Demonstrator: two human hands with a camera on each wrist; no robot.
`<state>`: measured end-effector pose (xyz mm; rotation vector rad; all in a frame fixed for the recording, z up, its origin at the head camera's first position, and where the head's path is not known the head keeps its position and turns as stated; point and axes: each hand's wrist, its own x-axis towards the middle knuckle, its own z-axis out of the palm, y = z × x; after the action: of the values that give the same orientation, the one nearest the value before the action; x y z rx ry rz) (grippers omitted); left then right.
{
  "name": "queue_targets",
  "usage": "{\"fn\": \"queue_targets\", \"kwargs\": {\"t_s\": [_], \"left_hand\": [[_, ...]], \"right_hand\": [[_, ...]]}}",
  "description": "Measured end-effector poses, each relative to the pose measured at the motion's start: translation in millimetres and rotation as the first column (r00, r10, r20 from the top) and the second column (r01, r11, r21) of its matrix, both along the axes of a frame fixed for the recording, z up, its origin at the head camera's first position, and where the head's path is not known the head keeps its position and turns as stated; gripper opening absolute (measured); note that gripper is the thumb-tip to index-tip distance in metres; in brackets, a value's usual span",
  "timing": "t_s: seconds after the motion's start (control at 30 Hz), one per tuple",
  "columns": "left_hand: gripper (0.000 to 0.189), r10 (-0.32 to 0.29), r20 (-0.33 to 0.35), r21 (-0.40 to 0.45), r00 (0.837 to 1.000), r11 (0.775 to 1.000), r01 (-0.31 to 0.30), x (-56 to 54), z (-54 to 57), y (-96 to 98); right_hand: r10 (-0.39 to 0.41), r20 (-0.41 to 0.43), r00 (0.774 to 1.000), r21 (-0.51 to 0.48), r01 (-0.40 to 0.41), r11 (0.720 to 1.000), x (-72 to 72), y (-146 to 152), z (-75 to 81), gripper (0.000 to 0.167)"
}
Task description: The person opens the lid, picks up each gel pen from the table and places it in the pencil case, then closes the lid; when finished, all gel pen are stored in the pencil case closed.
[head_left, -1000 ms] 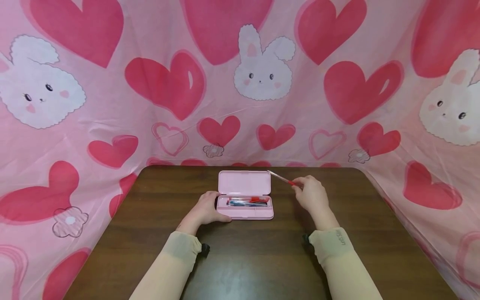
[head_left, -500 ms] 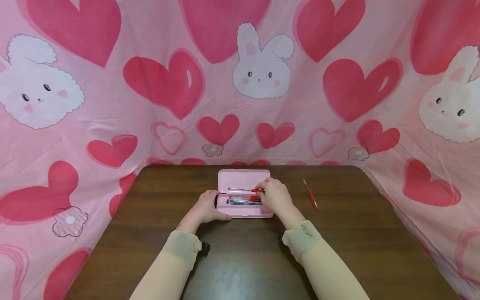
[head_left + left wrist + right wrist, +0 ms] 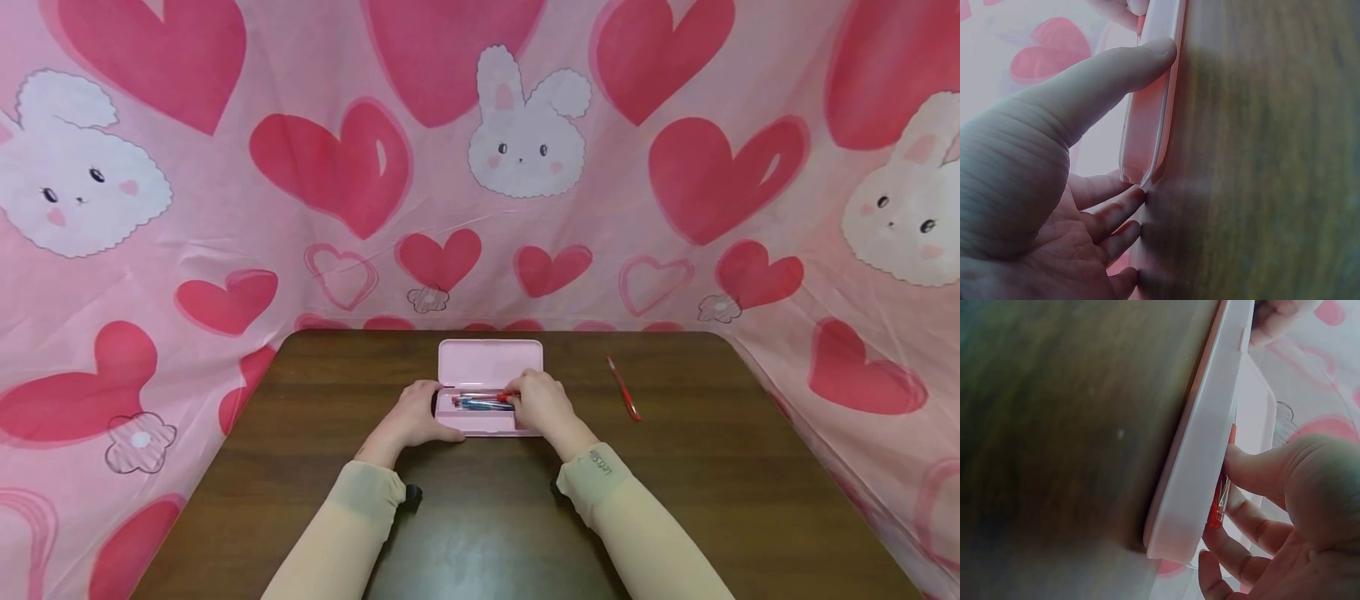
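Note:
An open pink pencil case (image 3: 475,422) stands near the table's far edge, its lid (image 3: 490,362) tilted back. My left hand (image 3: 411,415) holds its left end, thumb along the front edge and fingers round the side; the left wrist view shows this thumb (image 3: 1129,69) on the case's wall. My right hand (image 3: 542,402) reaches into the case's right end and pinches a red-capped pen (image 3: 1217,503) between thumb and fingers. Several red and blue pens (image 3: 480,405) lie in the back compartment, their right ends hidden by that hand.
Another red pen (image 3: 622,388) lies on the brown wooden table (image 3: 480,517), to the right of the case. Behind and beside the table hangs a pink cloth (image 3: 525,225) printed with hearts and rabbits.
My right hand has carried the red pen leftward and down into the case. A red pen now shows on the table where that hand was. My left hand has stayed at the case.

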<state>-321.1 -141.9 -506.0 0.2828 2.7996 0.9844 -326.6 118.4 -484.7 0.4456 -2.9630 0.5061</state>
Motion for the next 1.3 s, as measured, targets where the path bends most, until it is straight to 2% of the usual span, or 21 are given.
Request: {"fn": "queue_targets", "kwargs": {"t_s": [0.2, 0.4, 0.5, 0.67, 0.77, 0.97, 1.3], "left_hand": [[0.109, 0.005, 0.010, 0.003, 1.000, 1.000, -0.005, -0.4, -0.4, 0.2], [0.110, 0.005, 0.006, -0.005, 1.000, 1.000, -0.005, -0.3, 0.7, -0.5], [0.110, 0.004, 0.006, -0.006, 1.000, 1.000, -0.004, -0.5, 0.5, -0.7], [0.109, 0.004, 0.005, -0.006, 1.000, 1.000, -0.004, -0.5, 0.2, -0.8], [0.109, 0.004, 0.003, -0.008, 1.000, 1.000, -0.004, -0.1, -0.4, -0.5], [0.109, 0.003, 0.009, 0.004, 1.000, 1.000, -0.003, -0.1, 0.2, -0.2], [0.108, 0.001, 0.000, 0.002, 1.000, 1.000, -0.001, 0.3, -0.3, 0.2]], "right_hand": [[-0.005, 0.002, 1.000, -0.009, 0.005, 1.000, 0.0, 4.3, 3.6, 0.016], [-0.038, -0.045, 0.998, -0.092, 0.034, 0.995, -3.1, 20.2, 16.8, 0.027], [-0.076, -0.085, 0.994, -0.149, 0.062, 0.987, -6.1, 35.8, 22.7, 0.032], [-0.189, -0.126, 0.974, -0.211, 0.160, 0.964, -11.5, 70.9, 26.7, 0.041], [-0.260, -0.095, 0.961, -0.221, 0.234, 0.947, -13.1, 93.3, 27.5, 0.046], [-0.348, 0.036, 0.937, -0.175, 0.348, 0.921, -12.6, 132.0, 25.2, 0.056], [-0.412, 0.153, 0.898, -0.118, 0.430, 0.895, -5.4, 163.4, 7.9, 0.064]]}}
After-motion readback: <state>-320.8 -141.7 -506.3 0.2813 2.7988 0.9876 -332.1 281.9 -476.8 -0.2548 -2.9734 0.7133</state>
